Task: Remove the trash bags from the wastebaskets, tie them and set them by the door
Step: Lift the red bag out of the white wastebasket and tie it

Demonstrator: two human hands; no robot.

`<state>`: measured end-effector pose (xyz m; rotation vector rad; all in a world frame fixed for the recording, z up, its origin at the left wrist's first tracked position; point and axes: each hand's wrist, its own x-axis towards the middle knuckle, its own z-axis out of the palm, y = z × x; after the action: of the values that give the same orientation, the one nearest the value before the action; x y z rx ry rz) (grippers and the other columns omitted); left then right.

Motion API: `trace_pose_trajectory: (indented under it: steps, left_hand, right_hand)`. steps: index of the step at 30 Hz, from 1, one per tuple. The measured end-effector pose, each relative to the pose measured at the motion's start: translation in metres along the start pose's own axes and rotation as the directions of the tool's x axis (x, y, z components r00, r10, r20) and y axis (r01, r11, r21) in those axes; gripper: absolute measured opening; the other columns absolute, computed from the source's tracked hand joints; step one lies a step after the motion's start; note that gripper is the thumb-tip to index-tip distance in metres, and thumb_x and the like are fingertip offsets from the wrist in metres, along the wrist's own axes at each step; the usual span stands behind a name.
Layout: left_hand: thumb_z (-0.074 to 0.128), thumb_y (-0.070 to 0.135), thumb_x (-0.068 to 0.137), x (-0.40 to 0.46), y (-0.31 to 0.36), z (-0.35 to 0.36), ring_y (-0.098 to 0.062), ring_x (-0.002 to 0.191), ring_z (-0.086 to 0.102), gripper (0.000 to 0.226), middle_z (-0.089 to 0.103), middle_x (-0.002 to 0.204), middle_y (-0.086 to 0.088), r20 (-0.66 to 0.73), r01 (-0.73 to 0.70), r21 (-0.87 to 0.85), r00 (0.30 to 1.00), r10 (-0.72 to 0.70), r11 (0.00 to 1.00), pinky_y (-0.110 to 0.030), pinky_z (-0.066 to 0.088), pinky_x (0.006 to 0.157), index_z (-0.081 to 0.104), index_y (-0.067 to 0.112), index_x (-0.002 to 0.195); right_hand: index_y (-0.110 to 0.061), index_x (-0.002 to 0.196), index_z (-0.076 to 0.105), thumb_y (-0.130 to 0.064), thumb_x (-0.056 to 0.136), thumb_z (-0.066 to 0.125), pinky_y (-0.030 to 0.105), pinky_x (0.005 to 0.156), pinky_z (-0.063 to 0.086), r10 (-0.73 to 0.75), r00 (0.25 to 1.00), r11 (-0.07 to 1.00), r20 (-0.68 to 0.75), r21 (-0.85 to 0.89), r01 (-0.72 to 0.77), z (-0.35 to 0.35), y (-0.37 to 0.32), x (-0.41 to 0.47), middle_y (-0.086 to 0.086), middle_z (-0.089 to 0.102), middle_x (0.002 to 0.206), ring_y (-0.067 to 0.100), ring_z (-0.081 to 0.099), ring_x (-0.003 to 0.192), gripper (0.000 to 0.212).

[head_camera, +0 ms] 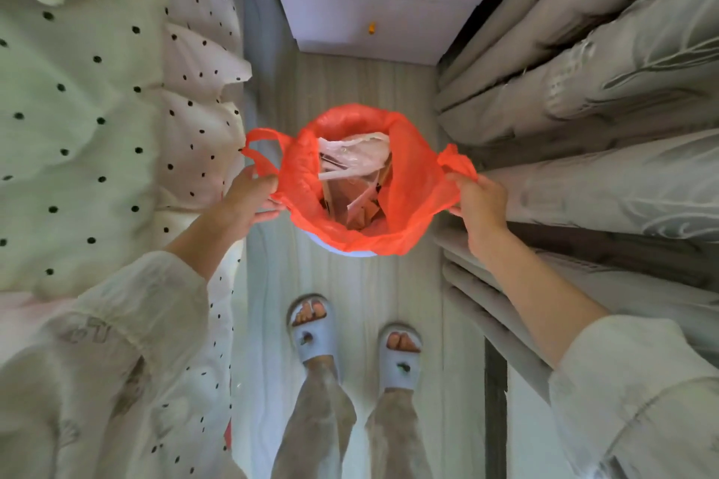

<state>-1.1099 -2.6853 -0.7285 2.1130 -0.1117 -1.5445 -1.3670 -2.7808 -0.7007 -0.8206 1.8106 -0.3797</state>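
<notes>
Left hand fingers grasping red trash bag handle, right hand fingers grasping other handle

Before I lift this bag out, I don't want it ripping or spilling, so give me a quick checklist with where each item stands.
1. Left hand has its side of the red bag: ok, fingers closed on the edge below the handle loop.
2. Right hand has the other handle: ok, bunched in the fist.
3. Bag free of the wastebasket: not ok, still draped over the rim.
4. Trash below the opening: ok.
5. Tears in the plastic: cannot tell.
6. Floor around the feet free: ok.
</notes>
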Motion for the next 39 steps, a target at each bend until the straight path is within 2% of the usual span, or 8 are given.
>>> trace_pose_trajectory:
  steps: [3, 6, 9, 15, 21, 27, 32, 39]
  left_hand:
    - [0.039, 0.009, 0.086, 0.000, 0.010, -0.001, -0.014, 0.073, 0.059, 0.019, 0.059, 0.085, -0.002, 0.007, -0.012, 0.090, 1.000, 0.011, 0.996, -0.032, 0.050, 0.081, 0.051, 0.021, 0.095]
    - [0.040, 0.003, 0.082, 0.000, 0.018, 0.003, -0.014, 0.082, 0.053, 0.021, 0.056, 0.088, -0.002, 0.000, -0.020, 0.071, 1.000, 0.020, 0.997, -0.033, 0.048, 0.081, 0.054, 0.020, 0.081]
    - [0.049, 0.013, 0.084, 0.000, 0.029, 0.006, -0.007, 0.083, 0.053, 0.011, 0.058, 0.086, 0.004, 0.027, -0.072, 0.080, 0.997, 0.070, 0.994, -0.025, 0.040, 0.077, 0.057, 0.021, 0.086]
    - [0.049, 0.043, 0.089, -0.015, 0.060, 0.009, -0.007, 0.065, 0.069, 0.036, 0.074, 0.072, -0.002, 0.323, -0.149, 0.012, 0.937, 0.137, 0.989, -0.017, 0.054, 0.055, 0.064, 0.013, 0.102]
    - [0.047, 0.016, 0.092, -0.061, 0.091, -0.009, -0.007, 0.043, 0.065, 0.016, 0.066, 0.045, 0.004, 0.209, 0.028, -0.087, 0.978, -0.010, 0.996, -0.013, 0.049, 0.040, 0.056, 0.011, 0.080]
    - [0.053, 0.019, 0.088, -0.132, 0.119, -0.016, -0.006, 0.043, 0.054, 0.018, 0.043, 0.057, 0.004, 0.288, -0.011, -0.023, 0.957, 0.017, 1.000, -0.012, 0.045, 0.049, 0.060, 0.018, 0.072]
    - [0.051, 0.008, 0.086, -0.194, 0.123, -0.014, -0.020, 0.059, 0.047, 0.027, 0.049, 0.038, 0.007, 0.215, -0.185, -0.026, 0.959, 0.186, 0.982, -0.019, 0.044, 0.058, 0.052, 0.015, 0.061]
    - [0.050, 0.010, 0.087, -0.260, 0.137, -0.031, -0.014, 0.057, 0.060, 0.024, 0.058, 0.044, 0.007, 0.158, -0.231, -0.087, 0.957, 0.242, 0.969, -0.023, 0.048, 0.071, 0.056, 0.016, 0.065]
  right_hand:
    - [-0.015, 0.061, 0.059, -0.022, 0.079, 0.059, 0.036, 0.073, 0.046, -0.060, 0.998, 0.995, -0.018, -0.075, 0.059, 0.005, -0.005, -0.004, 0.012, 0.056, 0.079, 0.020, 0.051, 0.073, 0.019]
    - [-0.016, 0.081, 0.065, -0.015, 0.082, 0.061, 0.015, 0.058, 0.041, -0.057, 0.995, 0.995, 0.076, 0.085, 0.050, 0.012, -0.016, -0.007, 0.001, 0.059, 0.073, 0.005, 0.055, 0.061, 0.004]
    - [-0.021, 0.073, 0.063, -0.011, 0.084, 0.060, 0.004, 0.047, 0.039, -0.033, 0.988, 0.981, 0.151, 0.196, 0.003, 0.017, -0.032, -0.010, -0.004, 0.061, 0.071, -0.002, 0.056, 0.058, 0.015]
    - [-0.011, 0.074, 0.060, -0.010, 0.086, 0.058, 0.015, 0.048, 0.046, 0.004, 0.986, 0.864, 0.167, 0.497, -0.088, 0.021, -0.070, -0.023, -0.002, 0.062, 0.049, 0.011, 0.058, 0.055, 0.013]
    - [-0.010, 0.069, 0.057, -0.009, 0.088, 0.057, 0.019, 0.048, 0.044, 0.039, 0.952, 0.988, 0.305, 0.132, -0.083, 0.014, -0.083, -0.057, -0.010, 0.047, 0.028, 0.000, 0.047, 0.027, 0.019]
    - [-0.010, 0.073, 0.060, -0.012, 0.090, 0.055, 0.016, 0.048, 0.046, 0.005, 0.944, 0.975, 0.330, 0.209, -0.078, -0.004, -0.108, -0.101, 0.001, 0.058, 0.057, 0.009, 0.055, 0.048, 0.018]
    - [-0.014, 0.061, 0.056, -0.014, 0.091, 0.054, 0.021, 0.051, 0.036, 0.007, 0.965, 0.998, 0.263, 0.055, -0.022, -0.030, -0.123, -0.137, -0.011, 0.049, 0.029, 0.005, 0.047, 0.034, 0.030]
    - [-0.011, 0.069, 0.057, -0.009, 0.092, 0.051, 0.009, 0.045, 0.044, -0.097, 0.938, 0.990, 0.334, 0.127, 0.057, -0.071, -0.156, -0.203, -0.009, 0.060, 0.040, -0.002, 0.057, 0.040, 0.024]
